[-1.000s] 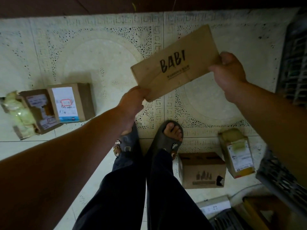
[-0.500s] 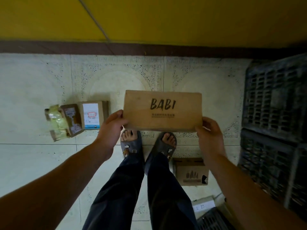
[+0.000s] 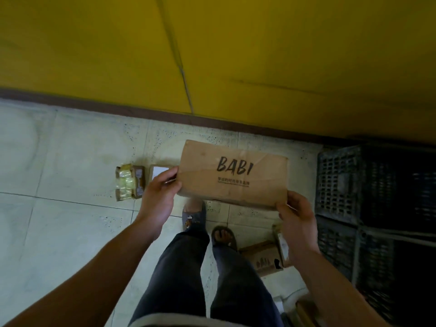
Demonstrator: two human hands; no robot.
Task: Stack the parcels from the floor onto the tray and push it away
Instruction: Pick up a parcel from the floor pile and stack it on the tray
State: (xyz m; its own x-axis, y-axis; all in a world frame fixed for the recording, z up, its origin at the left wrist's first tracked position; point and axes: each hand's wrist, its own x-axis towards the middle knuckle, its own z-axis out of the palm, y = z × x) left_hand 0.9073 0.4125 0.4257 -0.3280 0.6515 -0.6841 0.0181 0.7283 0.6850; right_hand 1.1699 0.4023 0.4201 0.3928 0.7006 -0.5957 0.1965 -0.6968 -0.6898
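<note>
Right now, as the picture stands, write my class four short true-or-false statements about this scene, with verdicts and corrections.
1. The left grip and the right grip both hold the BABI parcel above the floor. True.
2. The BABI parcel rests on the black crates. False: it is held in the air, to the left of the black crates.
3. A tape-wrapped parcel lies on the floor to the left of the left grip. True.
4. No parcel lies near the person's feet. False: a small brown box lies on the floor beside them.
</note>
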